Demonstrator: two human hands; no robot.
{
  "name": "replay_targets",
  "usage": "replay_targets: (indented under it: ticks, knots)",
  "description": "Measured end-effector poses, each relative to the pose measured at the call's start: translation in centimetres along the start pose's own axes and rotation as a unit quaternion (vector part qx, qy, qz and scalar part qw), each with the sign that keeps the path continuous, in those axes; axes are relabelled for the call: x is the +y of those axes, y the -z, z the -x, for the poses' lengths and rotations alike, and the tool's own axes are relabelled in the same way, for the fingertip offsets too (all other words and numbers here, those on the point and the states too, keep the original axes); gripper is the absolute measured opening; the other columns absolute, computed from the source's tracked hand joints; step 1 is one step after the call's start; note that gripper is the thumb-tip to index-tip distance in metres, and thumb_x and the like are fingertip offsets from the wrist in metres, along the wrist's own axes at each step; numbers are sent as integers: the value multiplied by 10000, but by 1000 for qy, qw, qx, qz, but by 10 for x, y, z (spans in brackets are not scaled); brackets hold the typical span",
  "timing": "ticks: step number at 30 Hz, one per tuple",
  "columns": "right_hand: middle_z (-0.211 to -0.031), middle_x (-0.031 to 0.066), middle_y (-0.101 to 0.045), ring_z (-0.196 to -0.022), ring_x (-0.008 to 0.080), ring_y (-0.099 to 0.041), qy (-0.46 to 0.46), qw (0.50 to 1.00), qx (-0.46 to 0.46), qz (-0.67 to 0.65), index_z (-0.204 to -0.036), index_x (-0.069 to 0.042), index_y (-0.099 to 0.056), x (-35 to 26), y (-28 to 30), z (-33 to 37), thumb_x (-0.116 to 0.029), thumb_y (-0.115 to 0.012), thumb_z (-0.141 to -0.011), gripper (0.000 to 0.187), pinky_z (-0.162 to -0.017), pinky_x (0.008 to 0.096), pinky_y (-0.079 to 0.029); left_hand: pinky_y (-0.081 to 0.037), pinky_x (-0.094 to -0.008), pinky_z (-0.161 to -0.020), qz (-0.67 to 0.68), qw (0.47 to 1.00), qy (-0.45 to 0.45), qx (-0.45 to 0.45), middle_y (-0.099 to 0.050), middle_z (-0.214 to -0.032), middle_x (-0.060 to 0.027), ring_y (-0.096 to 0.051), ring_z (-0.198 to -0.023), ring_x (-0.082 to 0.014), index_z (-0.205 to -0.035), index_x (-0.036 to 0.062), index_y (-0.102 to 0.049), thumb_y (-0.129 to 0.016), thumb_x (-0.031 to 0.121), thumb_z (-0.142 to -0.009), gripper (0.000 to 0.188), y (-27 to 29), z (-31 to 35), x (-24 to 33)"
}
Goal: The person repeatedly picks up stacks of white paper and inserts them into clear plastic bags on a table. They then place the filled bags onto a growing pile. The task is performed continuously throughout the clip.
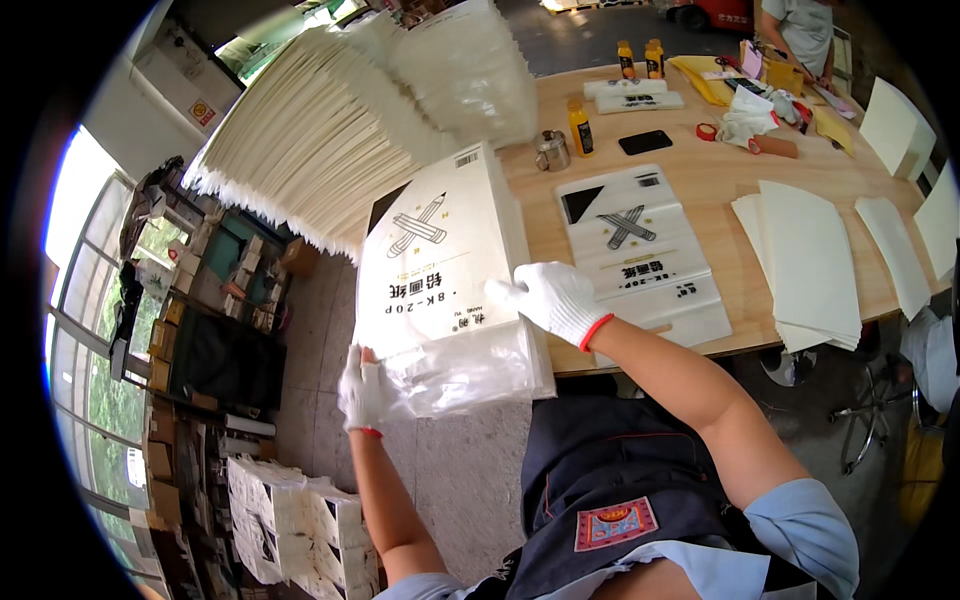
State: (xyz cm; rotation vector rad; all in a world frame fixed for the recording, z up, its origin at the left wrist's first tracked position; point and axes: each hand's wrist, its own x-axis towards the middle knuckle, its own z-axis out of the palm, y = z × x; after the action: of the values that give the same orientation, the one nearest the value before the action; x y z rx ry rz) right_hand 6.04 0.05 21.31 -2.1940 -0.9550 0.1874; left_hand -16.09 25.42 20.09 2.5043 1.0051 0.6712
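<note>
I see the stack (440, 260) at the table's (715, 170) near-left corner. My left hand (358, 392) curls beside it; I can't tell if it grips. My right hand (560, 302), loosely open, seemingly empty, lies over its right edge. I'd press lightly, keeping the film (460, 375) flat.

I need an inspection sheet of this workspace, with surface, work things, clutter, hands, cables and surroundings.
Surface: wooden table, partly covered.
Work things: printed pack with clear film at its near end; flat printed bag and white sheets to its right.
Clutter: phone, metal cup, orange bottles.
Hands: both gloved; left hand holds the pack's lower left edge, right hand at its right side.
Cables: nothing seen.
Surroundings: grey floor, wheeled chair, another person across the table.
</note>
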Motion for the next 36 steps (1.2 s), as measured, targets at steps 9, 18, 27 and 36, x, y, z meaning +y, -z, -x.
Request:
replay_targets:
  ticks: [9, 18, 27, 36]
  knots:
    - [-855, 112, -681, -840, 298, -661, -14, 973, -224, 53, -1126, -83, -586, 83, -55, 149, -620, -544, -818, 620, -729, 401, -508, -530, -346, -711, 763, 618, 189, 19, -654, -910, -133, -638, -814, -267, -974, -18, -609, -471, 282, -916, 336, -196, 129, -85]
    - [-918, 102, -689, -879, 308, -649, -194, 958, -211, -11, -1054, -110, -614, 161, -28, 246, -511, -508, -879, 450, -761, 400, -496, -479, -378, -713, 230, 918, -204, -249, -619, -831, -99, -591, -786, -318, -914, 113, -613, -631, 293, -857, 189, -276, 156, 189]
    - [-875, 67, -686, -845, 290, -649, -244, 955, -161, -57, -1019, -143, -623, 166, -29, 256, -495, -520, -881, 392, -751, 384, -497, -464, -418, -728, 51, 880, -330, -338, -618, -896, -84, -575, -869, -303, -749, 154, -648, -626, 308, -808, 166, -342, 95, 230]
    - [-924, 169, -668, -852, 264, -641, -343, 918, 88, -181, -1068, -58, -634, 191, 10, 147, -727, -472, -787, 744, -731, 347, -479, -465, -410, -695, 174, 892, -338, -246, -622, -769, -126, -594, -755, -312, -800, 88, -638, -564, 228, -861, 170, -316, 76, 239]
